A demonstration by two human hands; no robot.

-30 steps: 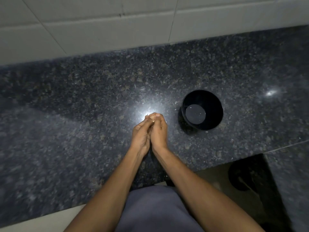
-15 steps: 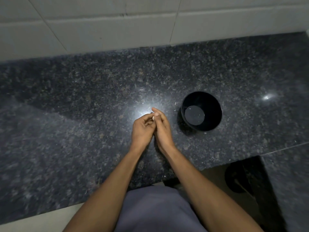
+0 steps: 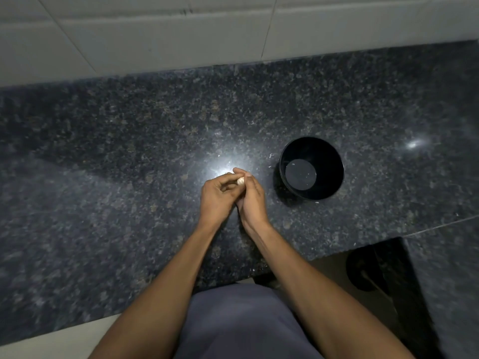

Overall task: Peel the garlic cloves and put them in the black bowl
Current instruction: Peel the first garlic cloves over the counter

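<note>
Both hands meet over the middle of the dark granite counter (image 3: pixel 129 164). A small pale garlic clove (image 3: pixel 241 181) shows between the fingertips. My left hand (image 3: pixel 216 198) pinches it from the left with curled fingers, and my right hand (image 3: pixel 252 200) holds it from the right, thumb on top. Most of the clove is hidden by the fingers. The black bowl (image 3: pixel 334 156) stands upright just right of the hands; only tiny pale specks show on its bottom.
A white tiled wall (image 3: pixel 181 35) runs along the back of the counter. The counter's front edge steps back at the lower right, where a dark round object (image 3: pixel 368 270) sits on the floor below. Tiny pale flecks of skin lie around the bowl.
The hands stay together at the same spot. The fingers have shifted around the clove, and its pale end now shows between the fingertips.
</note>
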